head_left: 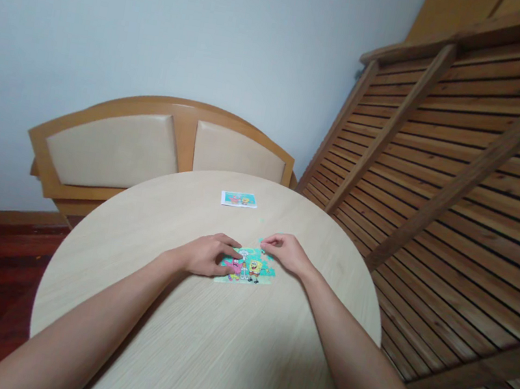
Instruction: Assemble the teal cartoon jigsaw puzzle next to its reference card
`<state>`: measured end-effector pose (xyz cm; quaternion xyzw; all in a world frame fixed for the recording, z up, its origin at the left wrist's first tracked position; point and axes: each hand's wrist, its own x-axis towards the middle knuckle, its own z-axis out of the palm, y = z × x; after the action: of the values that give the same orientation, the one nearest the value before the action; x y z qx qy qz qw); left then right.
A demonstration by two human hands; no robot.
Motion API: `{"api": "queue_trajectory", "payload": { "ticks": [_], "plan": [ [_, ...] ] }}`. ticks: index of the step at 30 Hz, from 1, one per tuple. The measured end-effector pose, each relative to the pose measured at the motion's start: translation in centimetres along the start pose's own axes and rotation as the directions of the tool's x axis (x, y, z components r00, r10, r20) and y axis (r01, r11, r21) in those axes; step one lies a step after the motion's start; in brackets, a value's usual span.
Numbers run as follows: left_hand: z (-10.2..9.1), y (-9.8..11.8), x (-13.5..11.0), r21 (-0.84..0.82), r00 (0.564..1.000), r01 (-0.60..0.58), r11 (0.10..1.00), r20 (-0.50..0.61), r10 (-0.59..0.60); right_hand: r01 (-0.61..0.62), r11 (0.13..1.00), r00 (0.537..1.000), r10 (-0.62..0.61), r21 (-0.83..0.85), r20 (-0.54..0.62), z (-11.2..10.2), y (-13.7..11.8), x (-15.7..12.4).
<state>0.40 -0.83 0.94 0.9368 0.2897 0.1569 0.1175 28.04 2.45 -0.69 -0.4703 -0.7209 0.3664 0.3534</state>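
Rests the left hand (206,254), thumb and fingers spread, on the nine-o'clock edge of a partly assembled SpongeBob jigsaw puzzle (255,267) atop a round wood-grain table (216,345). Holds the right hand (263,243), fingertips narrowed, at one o'clock; cannot tell whether gripping anything. Shows a SpongeBob picture card (239,200) beyond, around twelve o'clock.

Card (239,200) lies behind puzzle (254,268) (both on table (195,355)).
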Motion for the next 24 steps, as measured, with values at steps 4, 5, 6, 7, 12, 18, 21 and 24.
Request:
{"api": "queue_trajectory", "payload": {
  "ticks": [4,5,6,7,12,18,21,24],
  "plan": [
    [-0.1,0.1,0.0,-0.008,1.0,-0.009,1.0,-0.004,0.009,-0.014,0.999,1.0,0.015,-0.032,0.023,0.0,0.3,0.0],
    [-0.1,0.1,0.0,-0.008,1.0,-0.011,1.0,-0.004,0.011,-0.014,0.999,1.0,0.016,-0.044,0.027,0.0,0.4,0.0],
    [0.0,0.1,0.0,-0.006,1.0,-0.012,1.0,-0.005,0.012,-0.013,0.998,0.999,0.015,-0.059,0.029,0.0,0.6,0.1],
    [0.0,0.1,0.0,-0.003,1.0,-0.012,1.0,-0.005,0.012,-0.011,0.997,1.0,0.013,-0.074,0.028,0.0,0.7,0.1],
    [0.1,0.0,0.0,0.002,1.0,-0.008,1.0,-0.009,0.008,-0.007,0.987,1.0,0.007,-0.161,0.003,0.0,1.2,0.3],
    [-0.1,0.2,0.0,0.012,1.0,0.01,1.0,0.005,-0.011,-0.016,0.973,1.0,0.011,-0.232,-0.021,0.1,0.9,0.1],
    [0.0,0.1,0.0,0.01,1.0,0.001,1.0,-0.002,-0.001,-0.022,0.955,0.999,0.009,-0.294,-0.046,0.1,0.5,0.0],
    [0.0,0.0,0.0,0.008,1.0,-0.005,1.0,-0.005,0.005,-0.032,0.932,0.998,0.007,-0.361,-0.07,0.1,0.1,-0.1]
  ]
}}
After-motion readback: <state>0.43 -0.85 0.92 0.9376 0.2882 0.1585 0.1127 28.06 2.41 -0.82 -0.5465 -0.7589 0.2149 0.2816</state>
